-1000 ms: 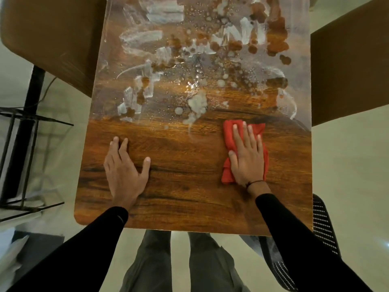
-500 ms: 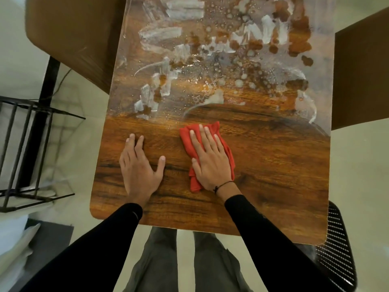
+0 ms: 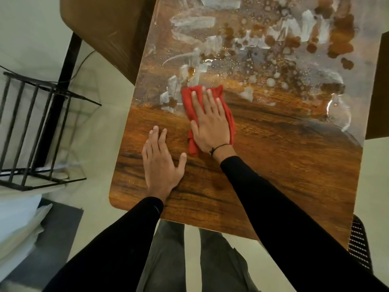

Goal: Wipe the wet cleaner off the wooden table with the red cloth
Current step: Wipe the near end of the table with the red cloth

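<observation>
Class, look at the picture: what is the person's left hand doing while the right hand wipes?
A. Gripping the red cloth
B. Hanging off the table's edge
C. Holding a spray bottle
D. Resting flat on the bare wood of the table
D: the left hand lies flat with straight fingers on the dry near part of the table, while the right hand presses the red cloth.

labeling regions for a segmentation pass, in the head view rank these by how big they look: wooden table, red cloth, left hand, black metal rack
1. wooden table
2. black metal rack
3. left hand and red cloth: too alike to rank, since the right hand covers much of the cloth.
</observation>
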A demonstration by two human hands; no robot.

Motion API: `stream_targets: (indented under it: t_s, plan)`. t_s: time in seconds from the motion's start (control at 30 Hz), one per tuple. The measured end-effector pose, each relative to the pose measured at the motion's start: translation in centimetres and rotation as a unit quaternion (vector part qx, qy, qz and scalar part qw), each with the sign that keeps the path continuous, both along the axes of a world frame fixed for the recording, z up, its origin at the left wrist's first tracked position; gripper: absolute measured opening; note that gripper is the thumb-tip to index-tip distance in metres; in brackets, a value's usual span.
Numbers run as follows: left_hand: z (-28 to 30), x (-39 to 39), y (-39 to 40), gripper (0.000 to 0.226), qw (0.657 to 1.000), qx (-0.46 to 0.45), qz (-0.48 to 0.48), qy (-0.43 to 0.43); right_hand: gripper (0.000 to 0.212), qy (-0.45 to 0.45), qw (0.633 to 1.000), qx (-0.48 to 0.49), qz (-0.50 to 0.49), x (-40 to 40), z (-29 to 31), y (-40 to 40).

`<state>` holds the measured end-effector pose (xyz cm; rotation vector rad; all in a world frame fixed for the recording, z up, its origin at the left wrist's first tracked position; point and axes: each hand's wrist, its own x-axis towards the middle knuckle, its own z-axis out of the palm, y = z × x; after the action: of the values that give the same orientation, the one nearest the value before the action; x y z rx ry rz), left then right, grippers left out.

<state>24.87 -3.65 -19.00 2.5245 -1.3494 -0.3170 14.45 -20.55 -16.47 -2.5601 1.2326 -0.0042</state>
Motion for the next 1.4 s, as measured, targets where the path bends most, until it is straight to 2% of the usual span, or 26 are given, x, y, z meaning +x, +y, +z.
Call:
stream_targets:
  t_s: [0.1,0.17,0.3,0.4,0.47,0.53,0.63,0.8,0.97,1.1,1.27,1.4]
  plan:
    - [0.1,0.0,-0.1,0.089,1.000,0.000,-0.003,0.005,0.077,0.002,0.993,0.002,0.114,-1.3,-0.3,1.5]
    - [0.3,0.3,-0.2,0.090,1.000,0.005,-0.005,0.011,0.076,0.010,0.988,0.008,0.157,-3.4,-0.5,1.9]
    - [0.7,1.0,-0.2,0.089,0.999,0.009,-0.021,0.029,0.077,0.018,0.997,0.019,0.077,-5.8,-0.1,1.0]
    - [0.8,3.9,-0.5,0.087,0.999,-0.004,-0.043,0.011,0.077,0.028,1.000,0.002,-0.012,-3.0,0.2,-0.6]
    - [0.6,6.7,-0.7,0.090,1.000,0.004,0.003,0.001,0.077,0.024,0.999,-0.005,-0.028,0.4,0.3,-1.3]
    - [0.2,8.4,-0.9,0.096,0.998,0.022,0.058,0.002,0.077,0.013,1.000,-0.009,0.007,3.6,0.3,-1.5]
    - [-0.4,8.2,-0.9,0.100,0.996,0.031,0.088,-0.003,0.075,-0.005,0.996,-0.011,0.090,6.1,-0.2,-0.2]
    - [-0.5,8.2,-0.6,0.101,0.994,0.027,0.102,0.004,0.074,-0.003,0.977,0.000,0.214,2.6,-0.6,2.4]
    - [-0.2,8.4,-0.9,0.104,0.994,0.035,0.102,0.027,0.075,0.011,0.994,0.009,0.111,1.4,-0.4,-0.2]
    - [0.1,8.5,-1.1,0.108,0.992,0.043,0.111,0.042,0.074,0.015,0.998,-0.014,0.059,6.4,-0.3,-3.4]
    - [0.2,8.7,-0.8,0.110,0.991,0.036,0.109,0.066,0.073,0.003,0.988,-0.015,0.156,12.6,-0.5,-2.1]
    - [0.3,8.9,-0.5,0.109,0.991,0.031,0.100,0.084,0.072,-0.002,0.955,0.008,0.297,10.2,-0.8,-0.9]
